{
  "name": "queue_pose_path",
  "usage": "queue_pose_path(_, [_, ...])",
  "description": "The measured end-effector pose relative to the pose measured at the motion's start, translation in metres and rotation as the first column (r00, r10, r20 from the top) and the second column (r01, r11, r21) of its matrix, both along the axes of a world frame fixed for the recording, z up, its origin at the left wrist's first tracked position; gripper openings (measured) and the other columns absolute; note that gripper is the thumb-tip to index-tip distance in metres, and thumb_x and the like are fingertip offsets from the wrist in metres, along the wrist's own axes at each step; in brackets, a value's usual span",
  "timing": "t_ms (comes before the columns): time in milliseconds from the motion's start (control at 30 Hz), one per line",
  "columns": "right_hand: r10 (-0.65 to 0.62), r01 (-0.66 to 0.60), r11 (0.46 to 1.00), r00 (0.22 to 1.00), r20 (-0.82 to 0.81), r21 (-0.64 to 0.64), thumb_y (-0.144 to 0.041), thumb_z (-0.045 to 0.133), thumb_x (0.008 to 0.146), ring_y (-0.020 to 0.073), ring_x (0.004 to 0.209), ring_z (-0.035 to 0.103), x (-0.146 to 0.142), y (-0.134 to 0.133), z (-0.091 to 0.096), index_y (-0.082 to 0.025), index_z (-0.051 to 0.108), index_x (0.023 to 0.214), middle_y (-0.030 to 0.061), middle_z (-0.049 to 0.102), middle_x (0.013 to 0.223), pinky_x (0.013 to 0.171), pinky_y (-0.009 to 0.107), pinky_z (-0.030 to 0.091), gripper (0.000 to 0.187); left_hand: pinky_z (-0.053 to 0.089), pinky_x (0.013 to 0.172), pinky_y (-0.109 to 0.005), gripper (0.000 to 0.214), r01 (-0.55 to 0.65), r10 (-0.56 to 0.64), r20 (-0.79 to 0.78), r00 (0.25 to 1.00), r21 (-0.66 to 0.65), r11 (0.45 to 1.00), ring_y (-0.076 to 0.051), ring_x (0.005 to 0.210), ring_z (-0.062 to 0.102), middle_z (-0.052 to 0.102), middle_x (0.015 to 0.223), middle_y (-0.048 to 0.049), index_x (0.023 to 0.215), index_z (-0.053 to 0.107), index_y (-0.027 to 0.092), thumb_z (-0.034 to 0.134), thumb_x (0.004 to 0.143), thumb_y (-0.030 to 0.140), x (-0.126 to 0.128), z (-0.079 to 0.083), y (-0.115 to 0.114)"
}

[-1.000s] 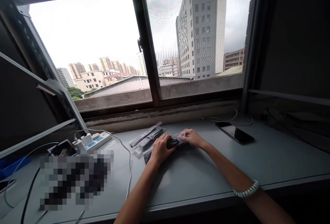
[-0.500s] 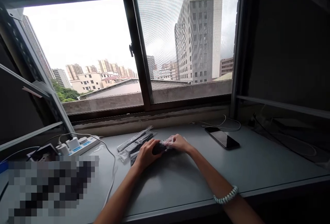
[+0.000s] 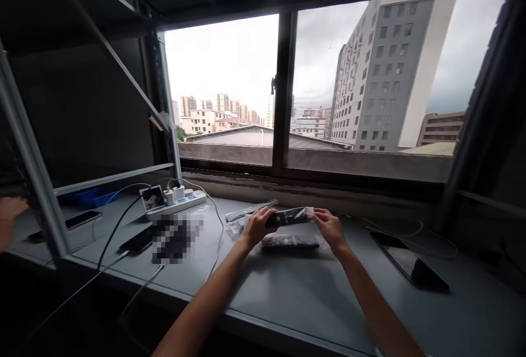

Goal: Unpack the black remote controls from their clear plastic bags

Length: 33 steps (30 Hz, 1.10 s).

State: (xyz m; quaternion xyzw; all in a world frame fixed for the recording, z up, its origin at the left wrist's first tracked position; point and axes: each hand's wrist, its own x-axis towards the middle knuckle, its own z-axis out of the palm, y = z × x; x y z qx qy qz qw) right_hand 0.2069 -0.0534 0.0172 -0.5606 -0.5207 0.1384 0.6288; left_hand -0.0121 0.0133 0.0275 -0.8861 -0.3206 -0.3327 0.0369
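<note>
A black remote control in a clear plastic bag is held up just above the grey desk. My left hand is closed around its left end. With finger and thumb, my right hand pinches the bag's loose clear end on the right. Beneath them, another dark bagged remote control lies flat on the desk. More bagged dark pieces lie behind my left hand, partly hidden by it.
A white power strip with chargers stands at the back left, its cable curving across the desk. A phone lies on the right, another on the left. Another person's blurred hand shows at far left, near a blue tray.
My view has swung left, shifting the scene rightward. The bagged remote control is now raised and shows between my hands, which are farther apart. Another bagged one has come into sight below.
</note>
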Motion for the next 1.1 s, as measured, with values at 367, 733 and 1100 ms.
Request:
queue_pose_path(367, [-0.196, 0.173, 0.979, 0.937, -0.288, -0.106, -0.063, 0.043, 0.072, 0.0234, 0.07, 0.061, 0.02, -0.002, -0.008, -0.016, 0.058, 0.095, 0.0089, 0.062, 0.077, 0.049, 0.029, 0.046, 0.055, 0.043, 0.083, -0.03, 0.031, -0.044, 0.044, 0.046, 0.998, -0.018, 0.999, -0.019, 0.092, 0.055, 0.059, 0.102, -0.0024, 0.105, 0.053, 0.022, 0.06, 0.076, 0.028, -0.005, -0.008, 0.003])
queue_pose_path(733, [-0.483, 0.377, 0.872, 0.768, -0.42, -0.313, -0.052, 0.035, 0.079, 0.0243, 0.055, 0.058, 0.035, -0.009, -0.014, -0.014, 0.043, 0.113, 0.0131, 0.057, 0.076, 0.053, 0.038, 0.052, 0.052, 0.041, 0.081, -0.03, 0.03, -0.188, 0.199, 0.15, 0.968, -0.084, 0.979, -0.017, 0.089, 0.053, 0.057, 0.092, -0.0045, 0.097, 0.054, 0.019, 0.027, 0.091, 0.033, 0.001, -0.009, -0.006])
queue_pose_path(1100, [-0.352, 0.342, 0.894, 0.936, 0.019, -0.289, -0.059, 0.047, 0.067, 0.023, 0.066, 0.061, 0.032, 0.003, -0.042, -0.015, 0.06, 0.094, 0.0117, 0.065, 0.086, 0.056, 0.032, 0.046, 0.053, 0.036, 0.089, -0.036, 0.04, 0.02, -0.039, -0.125, 0.991, -0.151, 0.988, -0.019, 0.099, 0.05, 0.057, 0.106, -0.0049, 0.11, 0.054, 0.022, 0.024, 0.092, 0.04, 0.014, -0.024, -0.02])
